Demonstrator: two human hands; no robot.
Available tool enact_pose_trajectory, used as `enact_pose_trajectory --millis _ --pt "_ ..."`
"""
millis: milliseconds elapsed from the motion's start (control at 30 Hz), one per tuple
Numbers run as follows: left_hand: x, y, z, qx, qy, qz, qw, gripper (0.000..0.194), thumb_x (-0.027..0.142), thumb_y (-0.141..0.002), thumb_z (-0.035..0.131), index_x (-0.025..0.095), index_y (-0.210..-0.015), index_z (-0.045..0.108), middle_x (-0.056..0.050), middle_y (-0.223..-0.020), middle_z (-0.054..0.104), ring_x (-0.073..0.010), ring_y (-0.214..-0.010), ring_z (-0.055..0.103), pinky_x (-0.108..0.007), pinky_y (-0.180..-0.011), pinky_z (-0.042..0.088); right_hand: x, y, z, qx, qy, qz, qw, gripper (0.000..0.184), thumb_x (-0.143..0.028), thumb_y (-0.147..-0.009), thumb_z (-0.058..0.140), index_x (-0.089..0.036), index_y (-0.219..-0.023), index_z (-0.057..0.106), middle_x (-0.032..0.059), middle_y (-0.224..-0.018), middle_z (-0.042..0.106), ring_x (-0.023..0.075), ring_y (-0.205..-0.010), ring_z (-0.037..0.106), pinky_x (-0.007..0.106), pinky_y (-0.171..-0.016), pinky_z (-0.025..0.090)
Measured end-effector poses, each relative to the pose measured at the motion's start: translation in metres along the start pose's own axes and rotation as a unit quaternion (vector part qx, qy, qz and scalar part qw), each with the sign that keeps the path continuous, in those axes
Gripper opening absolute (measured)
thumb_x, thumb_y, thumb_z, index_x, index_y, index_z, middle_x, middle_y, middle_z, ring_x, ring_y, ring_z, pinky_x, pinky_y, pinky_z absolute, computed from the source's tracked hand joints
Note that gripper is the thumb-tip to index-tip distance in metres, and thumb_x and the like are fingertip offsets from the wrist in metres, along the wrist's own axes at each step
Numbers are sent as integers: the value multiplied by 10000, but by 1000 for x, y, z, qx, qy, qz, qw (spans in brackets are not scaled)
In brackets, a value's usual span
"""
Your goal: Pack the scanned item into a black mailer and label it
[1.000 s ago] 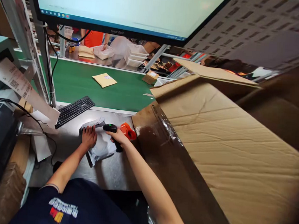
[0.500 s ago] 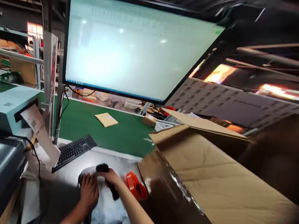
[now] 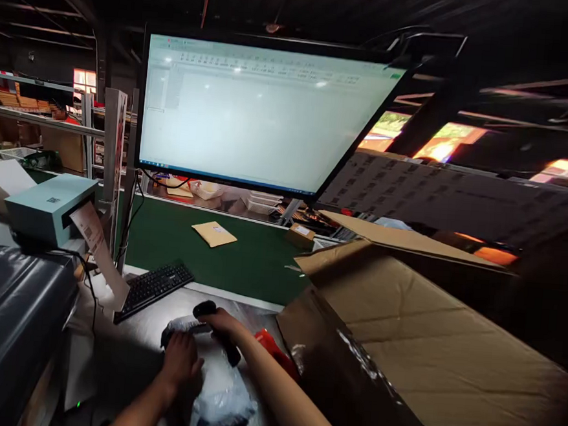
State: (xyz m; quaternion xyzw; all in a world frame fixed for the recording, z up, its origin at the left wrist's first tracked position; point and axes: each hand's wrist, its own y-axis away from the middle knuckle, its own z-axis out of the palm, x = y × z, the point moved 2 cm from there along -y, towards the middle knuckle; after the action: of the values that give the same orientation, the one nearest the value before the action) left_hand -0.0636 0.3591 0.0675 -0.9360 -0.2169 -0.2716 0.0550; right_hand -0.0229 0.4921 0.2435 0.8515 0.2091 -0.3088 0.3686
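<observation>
A black handheld scanner (image 3: 204, 309) is gripped in my right hand (image 3: 225, 326), its dark handle pointing down below the fingers. Close beside it, my left hand (image 3: 181, 356) is closed on the far end of a clear plastic-wrapped package (image 3: 225, 400). Dark contents show through the wrapping, which lies along the metal worktop (image 3: 131, 374). My left fingertips are partly hidden by their own bend. Just right of my right forearm is a red tape dispenser (image 3: 277, 351), half covered by that arm.
Ahead stand a black keyboard (image 3: 155, 288) and a large monitor (image 3: 266, 121). A label printer (image 3: 51, 206) with a printed strip hanging out is at left, behind a dark plastic-wrapped stack (image 3: 15, 304). Open cardboard boxes (image 3: 417, 326) crowd the right. A yellow envelope (image 3: 214, 233) lies on the green belt (image 3: 261, 263).
The camera view has shifted, so everything sits slightly farther right and mostly lower. The monitor's picture is sharper now. Both hands keep their holds, and my right forearm covers more of the red dispenser.
</observation>
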Motion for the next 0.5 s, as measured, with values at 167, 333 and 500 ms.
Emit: enact_pose_trajectory --millis 167,333,500 --pt "-4 16 -11 -25 -3 11 1000 898 536 -902 554 44 -1635 390 -232 -1717 339 -418 -1609 279 -567 -1355 165 1 6 15 16 24 -12 999 211 -256 -710 795 -192 -761 600 26 -612 635 205 -569 644 282 -506 499" --pt "-8 15 -30 -71 37 9 997 734 470 -952 526 123 -1597 477 -169 -1710 387 -349 -1612 306 -571 -1352 120 47 22 50 106 15 -68 992 330 -99 -593 730 -234 -847 568 71 -910 727 335 -1106 707 368 -843 608" --pt "-13 -1 -51 -120 154 -52 979 567 474 -1072 309 253 -1497 613 -109 -1592 572 -321 -1556 427 -624 -1319 163 78 24 88 136 -48 -48 988 164 -188 -774 516 -270 -914 540 59 -872 735 339 -1058 760 448 -932 647"
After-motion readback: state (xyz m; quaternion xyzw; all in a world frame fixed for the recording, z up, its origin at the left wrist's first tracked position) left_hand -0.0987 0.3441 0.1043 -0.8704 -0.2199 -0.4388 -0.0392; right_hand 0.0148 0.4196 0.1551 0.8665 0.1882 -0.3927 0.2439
